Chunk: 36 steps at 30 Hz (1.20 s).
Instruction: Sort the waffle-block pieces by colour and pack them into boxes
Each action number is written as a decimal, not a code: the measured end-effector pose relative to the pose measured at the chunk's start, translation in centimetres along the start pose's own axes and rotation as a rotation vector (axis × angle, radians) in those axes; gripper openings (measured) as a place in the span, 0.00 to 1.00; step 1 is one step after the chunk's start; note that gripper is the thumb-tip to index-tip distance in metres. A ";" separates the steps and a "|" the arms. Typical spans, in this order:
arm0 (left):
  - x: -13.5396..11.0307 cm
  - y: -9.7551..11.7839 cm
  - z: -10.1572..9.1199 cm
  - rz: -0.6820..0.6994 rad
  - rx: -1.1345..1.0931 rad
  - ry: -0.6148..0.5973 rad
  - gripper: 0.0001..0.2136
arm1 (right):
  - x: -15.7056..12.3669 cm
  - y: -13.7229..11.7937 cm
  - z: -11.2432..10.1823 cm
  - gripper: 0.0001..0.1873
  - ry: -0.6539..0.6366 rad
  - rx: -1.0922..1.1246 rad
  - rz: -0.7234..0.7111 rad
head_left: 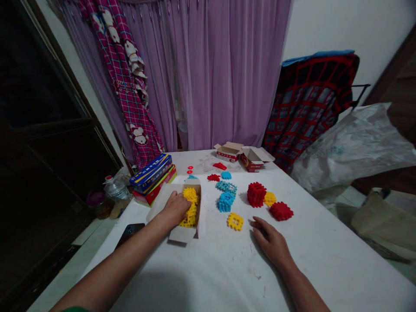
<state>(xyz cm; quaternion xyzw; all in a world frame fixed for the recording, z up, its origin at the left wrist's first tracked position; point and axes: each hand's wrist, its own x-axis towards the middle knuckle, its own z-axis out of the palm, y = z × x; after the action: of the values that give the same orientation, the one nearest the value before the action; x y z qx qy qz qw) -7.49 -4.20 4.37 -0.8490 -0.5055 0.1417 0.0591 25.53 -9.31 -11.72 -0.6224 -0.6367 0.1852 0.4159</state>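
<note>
Your left hand [176, 209], grip unclear, is touching yellow plastic gears [190, 195] in a white-flapped cardboard box [182, 235], your right hand [272, 244] lying open, red plastic gears [256, 195] and blue plastic gears [225, 203] sitting unboxed at right.

Yellow pieces [191, 196] partly behind left hand [177, 209], curtain [224, 73] cropped above

The toy gears [191, 196] in the open box [182, 235] are showing bright yellow. Out on the white table [208, 273], one loose gear [229, 221] is showing yellow too. A stack of gears [256, 195] is looking deep red, and another stack [225, 203] is showing sky blue. A long box [152, 172] is wearing dark blue with yellow marks. The curtain [224, 73] is hanging in plain purple. A pink cloth [118, 65] is showing crossed lines and white cartoon shapes [139, 135]. A blanket [307, 95] is showing red and black squares.
</note>
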 end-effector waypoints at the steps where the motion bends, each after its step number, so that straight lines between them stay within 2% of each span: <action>1: 0.1 -0.1 0.1 -0.003 0.004 0.002 0.06 | 0.0 0.0 0.0 0.25 0.001 -0.001 0.002; 3: 0.4 -0.2 0.4 -0.004 0.006 0.015 0.04 | 0.0 0.1 0.0 0.25 0.003 0.001 -0.001; 8: 1.5 -0.3 1.2 0.028 -0.017 0.065 0.07 | 0.0 0.0 -0.1 0.25 -0.008 0.000 -0.012; 14: 2.4 0.1 1.3 -0.001 -0.038 0.115 0.08 | 0.1 0.0 0.0 0.24 0.004 0.013 -0.008; 19: 1.8 -0.3 0.9 -0.037 -0.054 0.144 0.09 | 0.1 0.0 0.1 0.23 0.012 0.020 -0.002; 22: 0.9 0.1 -0.2 -0.074 -0.089 0.184 0.10 | 0.0 -0.3 0.0 0.23 0.018 0.021 0.007; 25: 0.2 2.1 -1.5 -0.015 -0.152 0.231 0.09 | 0.0 -0.7 -0.1 0.23 0.013 0.028 0.015; 28: 0.6 5.9 -2.2 0.124 -0.247 0.224 0.08 | 0.0 -1.0 -0.2 0.23 0.006 0.043 0.019; 32: 3.1 11.7 -1.1 0.246 -0.302 0.148 0.15 | 0.0 -1.1 -0.2 0.23 0.030 0.052 0.028; 34: 4.7 13.6 -0.2 0.248 -0.295 0.109 0.19 | 0.0 -1.1 -0.3 0.23 0.028 0.051 0.026; 36: 6.1 14.7 0.5 0.242 -0.276 0.086 0.20 | 0.0 -1.0 -0.3 0.22 0.016 0.057 0.023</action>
<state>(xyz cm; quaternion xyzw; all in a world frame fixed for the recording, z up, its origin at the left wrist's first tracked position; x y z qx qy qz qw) 7.49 -5.95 -0.78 -0.9090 -0.4114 0.0406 -0.0537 25.11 -9.55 -10.77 -0.6192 -0.6204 0.2030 0.4365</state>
